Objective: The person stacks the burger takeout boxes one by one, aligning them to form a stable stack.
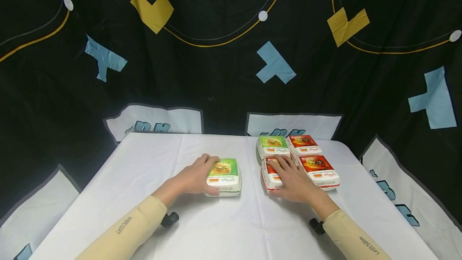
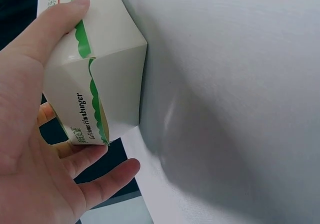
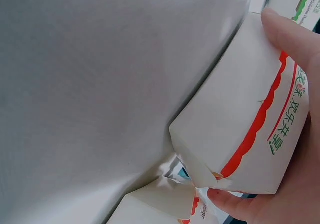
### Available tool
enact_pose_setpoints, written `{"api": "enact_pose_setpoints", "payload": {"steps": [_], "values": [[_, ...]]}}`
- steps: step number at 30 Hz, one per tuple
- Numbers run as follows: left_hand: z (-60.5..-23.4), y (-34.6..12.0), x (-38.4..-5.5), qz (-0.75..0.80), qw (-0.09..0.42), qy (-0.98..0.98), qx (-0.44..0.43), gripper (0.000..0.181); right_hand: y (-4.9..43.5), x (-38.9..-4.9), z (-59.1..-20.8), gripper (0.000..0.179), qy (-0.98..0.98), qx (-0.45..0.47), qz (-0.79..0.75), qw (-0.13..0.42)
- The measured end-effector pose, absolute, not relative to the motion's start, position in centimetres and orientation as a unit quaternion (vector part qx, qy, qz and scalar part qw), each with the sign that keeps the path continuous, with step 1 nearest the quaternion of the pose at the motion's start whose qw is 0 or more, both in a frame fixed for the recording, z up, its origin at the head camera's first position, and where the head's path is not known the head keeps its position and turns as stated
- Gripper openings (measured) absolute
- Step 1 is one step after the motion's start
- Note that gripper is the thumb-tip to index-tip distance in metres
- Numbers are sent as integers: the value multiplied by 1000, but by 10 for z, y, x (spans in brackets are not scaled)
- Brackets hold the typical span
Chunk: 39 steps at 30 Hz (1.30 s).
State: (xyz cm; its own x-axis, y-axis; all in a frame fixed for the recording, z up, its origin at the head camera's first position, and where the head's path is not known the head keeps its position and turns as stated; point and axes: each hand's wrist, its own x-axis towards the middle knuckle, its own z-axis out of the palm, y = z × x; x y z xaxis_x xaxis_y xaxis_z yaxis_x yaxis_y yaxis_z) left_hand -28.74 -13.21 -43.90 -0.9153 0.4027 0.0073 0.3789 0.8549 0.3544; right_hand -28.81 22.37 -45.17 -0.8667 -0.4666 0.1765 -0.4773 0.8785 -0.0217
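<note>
My left hand (image 1: 195, 176) grips a green-and-white hamburger box (image 1: 224, 181) standing on the white table. In the left wrist view its thumb presses one side of the carton (image 2: 112, 38), and the other fingers reach round the far side. Further right, my right hand (image 1: 294, 181) spans a red-and-white hamburger box (image 1: 267, 179) and covers part of its top. The right wrist view shows thumb and a finger at opposite ends of this carton (image 3: 235, 119). Another green box (image 1: 273, 143) sits behind it, and a red box (image 1: 318, 167) is on its right.
One more red box (image 1: 304, 141) stands at the back right of the group. The white-covered table (image 1: 213, 228) ends at a black curtain (image 1: 223, 83) hung with blue and yellow patches. A dark wrist-camera mount (image 1: 169, 219) shows below the left wrist.
</note>
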Motion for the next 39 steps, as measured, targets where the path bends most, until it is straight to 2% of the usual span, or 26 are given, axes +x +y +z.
{"api": "enact_pose_setpoints", "payload": {"steps": [12,18,25,39], "values": [[-439,-141,-283,203,40,955,213,103,225,-289,-450,99,-961,255,53,88],[-444,-140,-284,210,52,952,214,106,229,-289,-446,106,-960,263,81,52],[-448,-141,-286,228,59,949,209,107,233,-291,-437,103,-956,266,121,-2],[-447,-140,-286,229,58,947,219,114,233,-290,-433,105,-957,273,102,-4]]}}
